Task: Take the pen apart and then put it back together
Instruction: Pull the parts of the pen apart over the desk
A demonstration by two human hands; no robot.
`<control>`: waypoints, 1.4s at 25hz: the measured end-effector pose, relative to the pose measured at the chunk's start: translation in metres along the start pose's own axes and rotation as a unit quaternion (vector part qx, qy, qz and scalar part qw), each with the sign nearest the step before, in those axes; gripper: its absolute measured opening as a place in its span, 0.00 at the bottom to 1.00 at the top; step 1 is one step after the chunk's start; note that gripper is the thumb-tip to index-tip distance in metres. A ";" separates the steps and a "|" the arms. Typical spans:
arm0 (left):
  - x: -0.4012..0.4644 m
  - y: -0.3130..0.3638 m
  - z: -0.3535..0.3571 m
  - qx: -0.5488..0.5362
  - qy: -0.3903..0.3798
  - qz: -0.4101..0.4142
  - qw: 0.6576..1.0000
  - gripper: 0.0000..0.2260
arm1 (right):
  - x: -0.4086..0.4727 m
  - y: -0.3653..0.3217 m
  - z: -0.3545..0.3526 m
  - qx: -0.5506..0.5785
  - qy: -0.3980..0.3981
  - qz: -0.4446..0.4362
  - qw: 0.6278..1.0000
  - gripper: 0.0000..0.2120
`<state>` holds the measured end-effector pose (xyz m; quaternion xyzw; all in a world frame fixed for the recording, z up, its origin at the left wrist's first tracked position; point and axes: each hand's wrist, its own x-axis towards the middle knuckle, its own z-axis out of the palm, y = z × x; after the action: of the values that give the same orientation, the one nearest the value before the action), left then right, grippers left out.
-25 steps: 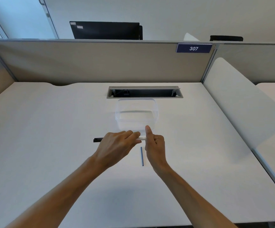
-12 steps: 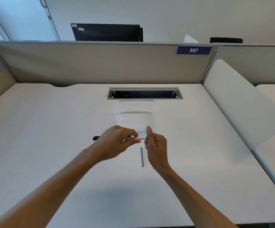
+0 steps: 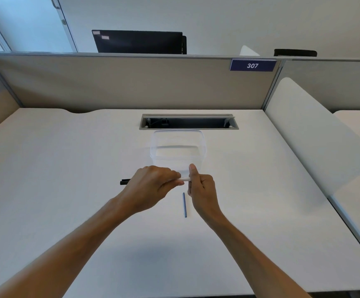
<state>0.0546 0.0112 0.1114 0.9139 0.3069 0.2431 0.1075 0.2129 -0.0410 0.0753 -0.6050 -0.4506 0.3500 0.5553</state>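
I hold the pen level above the white desk [image 3: 67, 168], just in front of a clear box. Its white barrel [image 3: 184, 179] shows between my hands and its black end [image 3: 125, 181] sticks out to the left. My left hand [image 3: 151, 186] wraps the barrel's middle. My right hand [image 3: 200, 186] pinches the barrel's right end, thumb up. A thin blue refill [image 3: 184, 204] lies on the desk just below my hands, pointing towards me.
A clear plastic box [image 3: 178, 150] stands just behind my hands. Behind it a cable slot [image 3: 188, 122] opens in the desk. Beige partitions [image 3: 131, 82] close the back, and a white divider panel [image 3: 316, 138] stands at the right.
My left hand has shifted slightly along the pen, closing the gap to the right hand. The refill has not moved.
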 end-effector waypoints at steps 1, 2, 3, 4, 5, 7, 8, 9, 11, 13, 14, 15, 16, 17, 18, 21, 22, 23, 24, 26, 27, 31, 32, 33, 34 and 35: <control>0.002 0.002 -0.003 -0.034 -0.015 -0.021 0.999 0.14 | 0.000 -0.001 -0.001 -0.005 0.005 -0.015 1.000 0.29; 0.005 0.003 -0.005 -0.076 -0.035 -0.042 0.996 0.14 | 0.000 -0.001 -0.001 -0.011 0.011 -0.034 0.999 0.29; 0.008 0.004 -0.008 -0.124 -0.060 -0.065 0.988 0.13 | 0.001 -0.002 -0.002 -0.022 0.018 -0.064 0.998 0.29; 0.011 0.006 -0.012 -0.181 -0.087 -0.090 0.976 0.12 | 0.001 -0.003 -0.002 -0.038 0.027 -0.105 0.993 0.29; 0.014 0.007 -0.016 -0.240 -0.115 -0.117 0.957 0.11 | 0.003 -0.003 -0.003 -0.059 0.037 -0.153 0.986 0.29; 0.018 0.007 -0.026 -0.335 -0.177 -0.162 0.911 0.11 | 0.005 -0.007 -0.006 -0.096 0.049 -0.232 0.967 0.29; 0.020 0.008 -0.029 -0.358 -0.202 -0.172 0.895 0.12 | 0.006 -0.008 -0.006 -0.104 0.051 -0.255 0.960 0.30; 0.021 0.009 -0.030 -0.359 -0.212 -0.173 0.892 0.12 | 0.007 -0.009 -0.007 -0.100 0.049 -0.262 0.958 0.29; 0.024 0.012 -0.030 -0.304 -0.177 -0.160 0.922 0.10 | 0.009 -0.010 -0.007 -0.065 0.046 -0.215 0.973 0.27; 0.023 0.012 -0.025 -0.195 -0.120 -0.127 0.965 0.11 | 0.009 -0.012 -0.005 -0.019 0.039 -0.107 0.993 0.28; 0.021 0.011 -0.022 -0.130 -0.101 -0.102 0.981 0.13 | 0.009 -0.013 -0.004 -0.003 0.034 -0.057 0.998 0.29; 0.020 0.009 -0.020 -0.070 -0.084 -0.077 0.991 0.14 | 0.009 -0.012 -0.004 0.007 0.029 -0.017 0.999 0.30; 0.018 0.008 -0.018 -0.023 -0.066 -0.052 0.996 0.13 | 0.010 -0.013 -0.004 0.015 0.023 0.017 0.999 0.30; 0.017 0.008 -0.017 0.010 -0.046 -0.026 0.999 0.12 | 0.010 -0.014 -0.004 0.023 0.018 0.047 0.998 0.30; 0.016 0.008 -0.015 0.037 -0.027 0.002 0.999 0.12 | 0.010 -0.015 -0.004 0.029 0.013 0.072 0.997 0.29; 0.014 0.007 -0.012 0.089 0.009 0.059 0.994 0.15 | 0.010 -0.017 -0.004 0.015 0.004 0.092 0.996 0.28; 0.013 0.006 -0.012 0.091 0.014 0.063 0.994 0.16 | 0.010 -0.017 -0.004 0.008 0.008 0.080 0.997 0.28; 0.014 0.006 -0.012 0.080 0.015 0.058 0.995 0.18 | 0.010 -0.017 -0.004 0.007 0.015 0.062 0.998 0.29; 0.014 0.007 -0.013 0.053 0.011 0.044 0.998 0.18 | 0.009 -0.017 -0.003 0.010 0.025 0.042 0.999 0.30; 0.018 0.011 -0.018 -0.053 -0.017 -0.009 0.998 0.15 | 0.007 -0.020 -0.003 0.017 0.039 -0.010 0.999 0.30; 0.019 0.012 -0.021 -0.123 -0.037 -0.039 0.991 0.12 | 0.006 -0.021 -0.003 0.019 0.042 -0.041 0.998 0.30; 0.020 0.013 -0.036 -0.276 -0.131 -0.117 0.945 0.10 | 0.002 -0.023 -0.006 -0.023 0.036 -0.181 0.983 0.28; 0.019 0.012 -0.036 -0.271 -0.130 -0.117 0.946 0.09 | 0.003 -0.023 -0.006 -0.035 0.042 -0.192 0.980 0.27; 0.019 0.011 -0.035 -0.250 -0.115 -0.111 0.955 0.08 | 0.003 -0.023 -0.005 -0.040 0.049 -0.188 0.980 0.25; 0.018 0.010 -0.034 -0.217 -0.092 -0.102 0.966 0.08 | 0.003 -0.023 -0.005 -0.039 0.055 -0.169 0.983 0.23; 0.017 0.009 -0.032 -0.180 -0.069 -0.092 0.977 0.09 | 0.003 -0.023 -0.005 -0.034 0.051 -0.143 0.988 0.23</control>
<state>0.0544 0.0163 0.1488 0.8621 0.3329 0.2196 0.3127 0.2148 -0.0402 0.0993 -0.5702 -0.5152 0.2195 0.6011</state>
